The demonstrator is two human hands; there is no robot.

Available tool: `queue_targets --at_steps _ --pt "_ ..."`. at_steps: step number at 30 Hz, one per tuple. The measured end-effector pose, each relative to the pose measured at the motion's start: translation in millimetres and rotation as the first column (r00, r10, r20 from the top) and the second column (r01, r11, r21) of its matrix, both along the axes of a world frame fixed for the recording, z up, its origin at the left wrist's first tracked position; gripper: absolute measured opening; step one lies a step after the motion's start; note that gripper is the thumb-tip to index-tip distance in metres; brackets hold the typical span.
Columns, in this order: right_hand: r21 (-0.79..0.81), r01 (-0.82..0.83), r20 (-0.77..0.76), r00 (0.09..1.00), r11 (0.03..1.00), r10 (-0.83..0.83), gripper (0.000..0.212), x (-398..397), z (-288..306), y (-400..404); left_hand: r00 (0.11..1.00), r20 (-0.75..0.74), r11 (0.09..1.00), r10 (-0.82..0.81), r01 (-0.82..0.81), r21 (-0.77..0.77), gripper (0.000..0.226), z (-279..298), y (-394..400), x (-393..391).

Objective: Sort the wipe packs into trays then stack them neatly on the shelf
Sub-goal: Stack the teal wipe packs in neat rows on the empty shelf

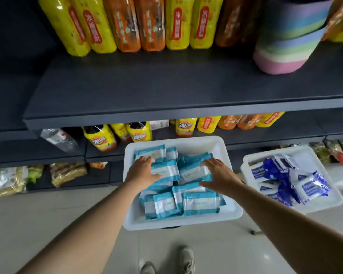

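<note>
A white tray [222, 149] in the middle holds several teal-and-white wipe packs [200, 202]. My left hand [142, 173] lies flat on the packs at the tray's left side, fingers spread. My right hand [218, 175] rests on the packs at the right side, fingers apart, thumb pressed to a pack's edge. Neither hand has a pack lifted. A second white tray [325, 204] to the right holds dark-blue-and-white wipe packs [307, 186] in a loose heap. The dark shelf [166, 89] above the trays is bare across its front.
Yellow and orange drink bottles [127, 22] line the back of the upper shelf. A stack of pastel basins [287, 46] stands at its right. More bottles [139, 132] and bagged goods [67, 173] fill lower shelves. My shoes [186, 260] show on the tiled floor.
</note>
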State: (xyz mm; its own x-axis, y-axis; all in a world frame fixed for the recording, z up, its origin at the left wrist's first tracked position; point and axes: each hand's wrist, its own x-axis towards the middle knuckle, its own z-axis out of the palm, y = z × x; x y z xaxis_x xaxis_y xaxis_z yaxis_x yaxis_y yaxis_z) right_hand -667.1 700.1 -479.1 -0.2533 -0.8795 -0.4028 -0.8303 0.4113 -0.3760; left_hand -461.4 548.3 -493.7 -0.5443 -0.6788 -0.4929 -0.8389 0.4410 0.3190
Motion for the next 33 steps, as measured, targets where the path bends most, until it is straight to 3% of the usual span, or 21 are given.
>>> queue_targets --at_steps 6,16,19,22,29,33 --pt "0.139 0.047 0.135 0.989 0.989 -0.066 0.054 -2.2 -74.2 32.1 0.995 0.039 0.995 0.092 -0.093 0.020 0.066 -57.2 -11.1 -1.6" --pt "0.263 0.059 0.209 0.971 0.963 -0.117 0.030 -16.7 -117.1 36.8 0.983 0.124 0.989 0.139 -0.143 0.026 0.071 -96.3 -29.7 -9.2" --pt "0.338 0.035 0.225 0.967 0.940 -0.117 0.043 -19.6 -123.3 37.2 0.972 0.147 0.977 0.185 -0.199 0.082 0.070 -97.2 -29.6 -10.5" --pt "0.369 0.082 0.244 0.952 0.926 -0.182 0.049 -23.3 -128.2 41.8 0.960 0.153 0.948 0.236 -0.262 0.181 0.050 -92.9 -26.4 -11.2" --pt "0.330 0.222 0.307 0.894 0.917 -0.327 0.039 -24.6 -117.3 43.3 0.860 0.007 0.814 0.510 -0.486 0.318 0.041 -85.3 -17.5 3.3" --pt "0.315 0.336 0.384 0.810 0.888 -0.443 0.037 -25.0 -99.3 36.1 0.786 -0.074 0.748 0.614 -0.550 0.372 0.042 -75.2 -9.1 7.5"
